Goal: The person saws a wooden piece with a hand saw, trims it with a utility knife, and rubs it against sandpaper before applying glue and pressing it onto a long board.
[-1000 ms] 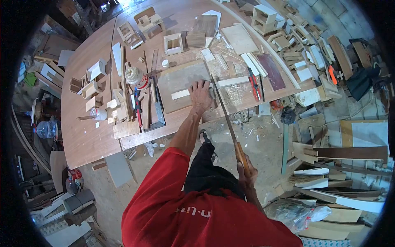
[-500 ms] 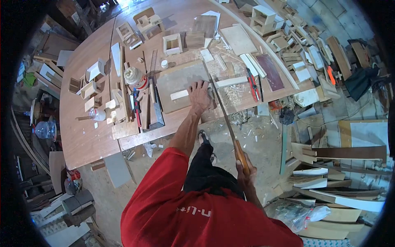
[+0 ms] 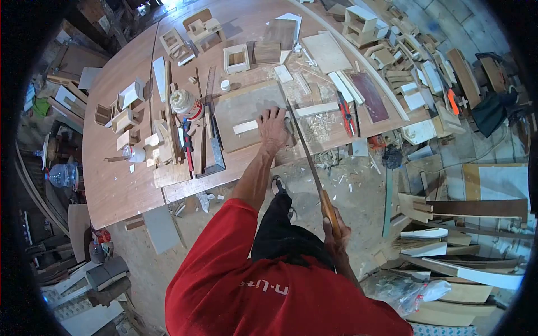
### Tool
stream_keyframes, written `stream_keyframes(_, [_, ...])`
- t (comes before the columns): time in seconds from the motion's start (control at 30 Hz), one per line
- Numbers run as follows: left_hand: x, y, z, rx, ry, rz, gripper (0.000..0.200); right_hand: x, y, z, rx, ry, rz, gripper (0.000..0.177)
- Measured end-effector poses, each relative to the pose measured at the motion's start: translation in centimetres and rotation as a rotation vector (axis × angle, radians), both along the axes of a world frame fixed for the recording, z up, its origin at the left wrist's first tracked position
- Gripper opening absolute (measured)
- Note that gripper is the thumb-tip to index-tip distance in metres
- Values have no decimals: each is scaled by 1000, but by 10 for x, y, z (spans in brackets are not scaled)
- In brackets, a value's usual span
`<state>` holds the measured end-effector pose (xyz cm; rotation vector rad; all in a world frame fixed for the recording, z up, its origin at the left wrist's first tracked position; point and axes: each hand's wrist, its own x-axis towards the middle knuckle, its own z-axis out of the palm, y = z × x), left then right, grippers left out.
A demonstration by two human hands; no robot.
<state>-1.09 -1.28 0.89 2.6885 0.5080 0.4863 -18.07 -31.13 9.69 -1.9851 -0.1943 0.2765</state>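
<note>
My left hand [image 3: 273, 127] lies with fingers spread over a pale wooden strip [image 3: 245, 127], pressing it against a flat board [image 3: 235, 107] on the workbench. My right hand [image 3: 337, 228] is wrapped round the wooden handle of a handsaw [image 3: 311, 166], low in front of my body. The saw's long narrow blade points up and away, crossing the strip just right of my left fingers. Beyond the blade, the strip's right part [image 3: 318, 110] extends over a patch of shavings [image 3: 318, 133].
Red-handled pliers [image 3: 345, 116] lie right of the strip. Left of the board stand a jar [image 3: 186, 105], a metal square [image 3: 215, 161] and wood pieces. Small wooden boxes [image 3: 236, 59] sit farther back on the workbench [image 3: 129, 190]. Offcuts crowd the floor at right.
The view has shifted very slightly. Both hands, the strip and the handsaw keep nearly the same positions.
</note>
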Motion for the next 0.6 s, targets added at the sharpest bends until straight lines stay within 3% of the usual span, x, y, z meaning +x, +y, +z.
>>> stream_keyframes(0.1, [-2,-1,10,1,49,-12,43,30,23,-25,-28,-217,-8,41])
stream_keyframes(0.23, [-3,-1,11,37,99,-15,43,76,69,-18,29,-17,34,41])
stream_keyframes(0.3, [-1,-2,10,26,104,-10,42,56,46,-59,3,-140,23,41])
stream_keyframes(0.33, [-2,-3,10,17,114,0,41,39,27,-91,-80,-460,77,43])
stream_keyframes(0.37, [-2,-1,6,17,112,5,41,19,13,-84,-78,-462,82,43])
stream_keyframes(0.43, [0,1,-3,12,35,-18,39,-6,-6,-53,-67,-48,4,42])
stream_keyframes(0.6, [-3,-4,6,23,43,-32,41,57,55,-6,-28,-50,31,42])
